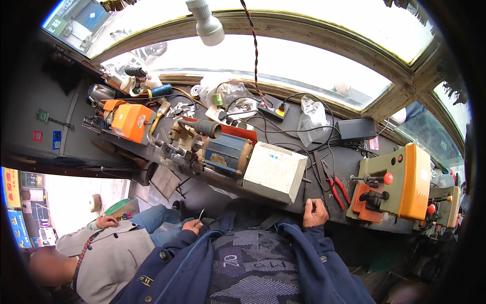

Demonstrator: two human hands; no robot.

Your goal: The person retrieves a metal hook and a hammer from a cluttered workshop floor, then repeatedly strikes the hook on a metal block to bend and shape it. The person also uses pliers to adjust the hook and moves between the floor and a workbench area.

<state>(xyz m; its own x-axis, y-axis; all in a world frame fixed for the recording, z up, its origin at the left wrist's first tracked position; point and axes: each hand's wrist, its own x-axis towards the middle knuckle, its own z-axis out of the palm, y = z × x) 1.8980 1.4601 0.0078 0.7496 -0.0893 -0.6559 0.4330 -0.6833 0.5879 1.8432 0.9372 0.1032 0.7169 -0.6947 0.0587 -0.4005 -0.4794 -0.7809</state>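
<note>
This was a small workshop: on the dark, flat workbench point(348, 158) beneath wide, pale-framed windows point(283, 63) stood a boxy beige-and-orange machine point(397, 172), an orange-cased machine point(132, 121) and a blue, cylindrical motor point(223, 153), among red-handled pliers point(334, 194) and a blue thread spool point(161, 90).

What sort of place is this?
It looks like a small repair workshop, perhaps for key cutting: a lever-fitted machine with an orange cover, a blue motor and red-handled pliers share one bench.
</note>
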